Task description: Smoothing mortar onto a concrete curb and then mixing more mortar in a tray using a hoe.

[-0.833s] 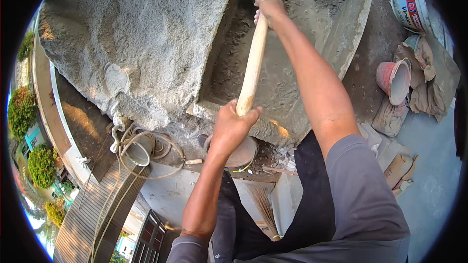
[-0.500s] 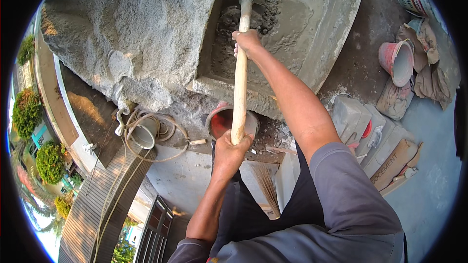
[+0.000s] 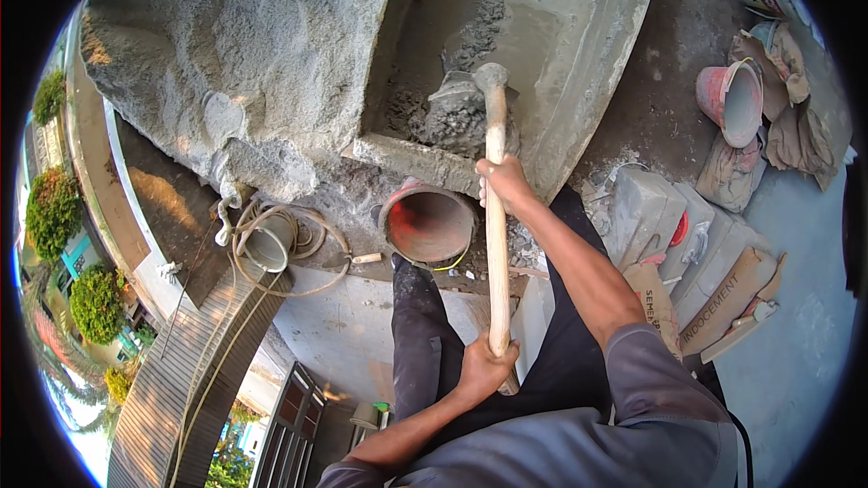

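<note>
Pale wood made up the handle (image 3: 496,253) of the long hoe (image 3: 492,78) that I followed from my distant post, and 2 bare hands were closed around it. I saw the right hand (image 3: 508,185) wrapped about the shaft below the head, over the near end of the trough, and the left hand (image 3: 486,368) gripping low, with a short stub of wood poking out past it, close to the person's trousers (image 3: 425,316). Both grips were narrow and full of handle. The hoe's head lay inside the concrete-coated trough (image 3: 420,157), near its front wall, with a lumpy grey heap of wet mortar (image 3: 459,126) against the blade; the blade's edge was hidden from me. To the left I had a broad mound of grey sand (image 3: 244,63) beside the trough. Just outside the front wall sat a bucket with a red inside (image 3: 427,221), and farther left a grey bucket (image 3: 269,246) stood among loops of pale hose (image 3: 316,289). On the right I made out a reddish bucket (image 3: 723,95), crumpled paper sacks (image 3: 800,149) and stacked grey blocks (image 3: 646,208).
</note>
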A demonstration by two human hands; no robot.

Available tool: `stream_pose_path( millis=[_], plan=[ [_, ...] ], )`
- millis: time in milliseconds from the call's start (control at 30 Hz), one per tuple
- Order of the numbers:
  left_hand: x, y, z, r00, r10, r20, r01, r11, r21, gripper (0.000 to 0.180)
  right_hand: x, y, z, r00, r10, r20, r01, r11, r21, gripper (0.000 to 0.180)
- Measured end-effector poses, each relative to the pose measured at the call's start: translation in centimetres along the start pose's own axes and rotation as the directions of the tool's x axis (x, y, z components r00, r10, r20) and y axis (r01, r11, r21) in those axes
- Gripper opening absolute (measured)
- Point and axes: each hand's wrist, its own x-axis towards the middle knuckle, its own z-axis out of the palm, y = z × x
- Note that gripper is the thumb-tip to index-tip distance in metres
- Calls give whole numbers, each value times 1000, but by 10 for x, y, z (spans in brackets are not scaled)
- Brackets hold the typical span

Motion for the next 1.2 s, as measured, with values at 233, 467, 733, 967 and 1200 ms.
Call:
stream_pose_path(
  millis=[233,467,733,967,1200],
  plan=[
    [80,0,6,957,253,145,-265,962,71,33,-26,-111,-57,913,-338,-228,344,939,-12,28],
    [343,175,42,786,611,89,-608,791,-68,25,75,-355,-110,500,-766,-403,715,628,-307,35],
    [431,241,80,815,566,123,-561,824,-73,28,190,-430,-149,458,-787,-413,573,617,-540,38],
    [327,219,85,884,458,93,-447,887,-114,28,155,-358,-168,636,-622,-456,444,779,-443,34],
    [230,166,34,945,285,162,-274,958,-87,32,115,-251,-136,796,-449,-407,328,884,-333,33]
  ],
)
